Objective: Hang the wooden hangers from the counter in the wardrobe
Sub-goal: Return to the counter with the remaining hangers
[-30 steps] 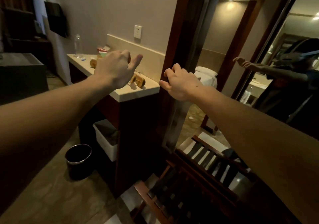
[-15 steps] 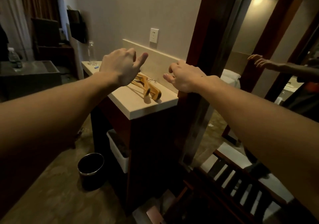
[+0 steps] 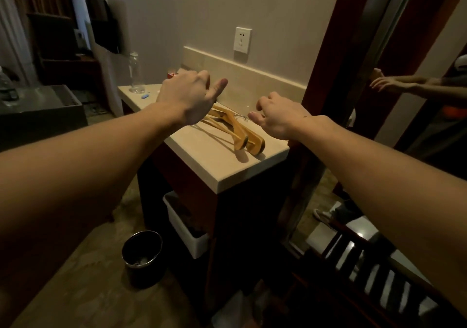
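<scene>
A stack of wooden hangers (image 3: pixel 240 132) lies on the pale stone counter (image 3: pixel 217 166), their metal hooks pointing toward the back wall. My left hand (image 3: pixel 188 97) hovers above the hangers' left ends, fingers loosely curled, thumb out, holding nothing. My right hand (image 3: pixel 276 115) hovers just right of the hooks, fingers loosely bent and empty. Neither hand touches the hangers. The wardrobe's mirrored door frame (image 3: pixel 336 80) rises directly right of the counter.
A clear bottle (image 3: pixel 135 73), a small blue item (image 3: pixel 144 96) and a red packet (image 3: pixel 172 75) sit at the counter's far end. Below are a white bin (image 3: pixel 187 229) and a black waste basket (image 3: pixel 141 252). A dark slatted rack (image 3: pixel 374 272) stands at lower right.
The view has swung left and closer to the counter, bringing the hangers into full sight. Both hands have come nearer and lower over them, still empty.
</scene>
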A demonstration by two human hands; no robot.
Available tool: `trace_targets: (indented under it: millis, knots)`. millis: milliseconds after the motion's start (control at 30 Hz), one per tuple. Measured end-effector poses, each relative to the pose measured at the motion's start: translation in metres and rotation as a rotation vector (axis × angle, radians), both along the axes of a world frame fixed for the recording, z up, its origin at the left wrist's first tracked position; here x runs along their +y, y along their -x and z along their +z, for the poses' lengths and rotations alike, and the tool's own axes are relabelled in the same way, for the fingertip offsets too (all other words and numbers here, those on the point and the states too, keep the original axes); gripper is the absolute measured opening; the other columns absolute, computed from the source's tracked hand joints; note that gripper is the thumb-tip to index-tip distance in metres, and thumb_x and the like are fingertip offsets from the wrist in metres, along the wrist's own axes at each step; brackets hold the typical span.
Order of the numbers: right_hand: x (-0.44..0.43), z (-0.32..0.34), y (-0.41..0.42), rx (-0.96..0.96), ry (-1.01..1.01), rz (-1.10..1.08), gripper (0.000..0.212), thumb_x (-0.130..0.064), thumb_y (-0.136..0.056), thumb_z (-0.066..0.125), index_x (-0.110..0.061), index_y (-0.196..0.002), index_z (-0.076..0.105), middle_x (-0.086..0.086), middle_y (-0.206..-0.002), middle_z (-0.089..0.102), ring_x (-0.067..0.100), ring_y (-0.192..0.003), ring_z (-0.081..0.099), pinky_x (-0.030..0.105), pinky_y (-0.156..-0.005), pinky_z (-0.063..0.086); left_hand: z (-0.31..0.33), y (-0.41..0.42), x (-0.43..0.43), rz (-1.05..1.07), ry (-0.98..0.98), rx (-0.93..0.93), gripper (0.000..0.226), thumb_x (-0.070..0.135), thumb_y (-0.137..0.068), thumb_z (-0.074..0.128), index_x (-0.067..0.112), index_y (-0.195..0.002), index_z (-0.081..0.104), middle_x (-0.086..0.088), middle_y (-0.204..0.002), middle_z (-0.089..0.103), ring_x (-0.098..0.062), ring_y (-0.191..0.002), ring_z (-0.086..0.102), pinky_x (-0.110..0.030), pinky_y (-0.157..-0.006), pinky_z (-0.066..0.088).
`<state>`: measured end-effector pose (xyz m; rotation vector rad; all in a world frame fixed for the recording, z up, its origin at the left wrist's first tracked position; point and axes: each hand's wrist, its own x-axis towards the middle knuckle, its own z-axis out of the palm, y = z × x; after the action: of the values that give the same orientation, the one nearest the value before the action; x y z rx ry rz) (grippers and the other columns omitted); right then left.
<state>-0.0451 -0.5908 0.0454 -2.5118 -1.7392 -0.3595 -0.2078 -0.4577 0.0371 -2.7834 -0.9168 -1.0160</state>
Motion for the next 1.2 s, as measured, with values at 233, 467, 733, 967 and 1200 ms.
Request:
trace_targets:
  millis: [233,467,733,967,1200]
  knots:
    - [0.068,0.002,-0.005,-0.003,-0.030,-0.102,0.050,-0.054,-0.097,0.037,-0.017,-0.130,0.046,0.008,-0.129,0.047,0.021,-0.100,0.052,0.032,-0.079,0.045,0.004,0.001,0.085,-0.118,0.055,0.063,0.069,0.068,-0.095,0.020,0.015,-0.120,0.056,-0.010,-0.121,0.061,-0.026,-0.110,0.055,-0.045,-0.089,0.045]
    - [0.113,-0.006,-0.004,0.024,-0.029,-0.152,0.051,-0.054,-0.098,0.036,-0.016,-0.130,0.047,0.010,-0.130,0.047,0.023,-0.104,0.053,0.034,-0.083,0.047,-0.007,-0.004,0.142,-0.211,0.090,0.117,0.066,0.064,-0.096,0.026,0.013,-0.129,0.053,-0.011,-0.131,0.056,-0.027,-0.117,0.051,-0.041,-0.092,0.042]
    - [0.139,-0.028,-0.028,0.040,0.014,-0.196,0.052,-0.055,-0.097,0.034,-0.016,-0.128,0.048,0.008,-0.128,0.048,0.021,-0.101,0.053,0.033,-0.081,0.048,-0.031,-0.042,0.184,-0.235,0.128,0.135,0.064,0.066,-0.095,0.026,0.016,-0.119,0.057,-0.012,-0.120,0.058,-0.026,-0.106,0.051,-0.044,-0.088,0.044]
    - [0.173,-0.033,-0.072,0.039,-0.010,-0.222,0.050,-0.055,-0.098,0.033,-0.017,-0.126,0.048,0.008,-0.127,0.048,0.020,-0.098,0.052,0.034,-0.082,0.050,-0.025,-0.082,0.220,-0.267,0.138,0.232,0.062,0.065,-0.095,0.028,0.017,-0.122,0.055,-0.011,-0.121,0.056,-0.025,-0.107,0.050,-0.041,-0.089,0.040]
    - [0.216,-0.035,-0.119,0.065,-0.047,-0.227,0.043,-0.054,-0.098,0.034,-0.018,-0.112,0.053,0.003,-0.107,0.057,0.018,-0.089,0.056,0.032,-0.075,0.050,-0.024,-0.146,0.261,-0.278,0.247,0.378,0.059,0.063,-0.096,0.030,0.015,-0.117,0.056,-0.007,-0.114,0.060,-0.021,-0.099,0.054,-0.036,-0.084,0.044]
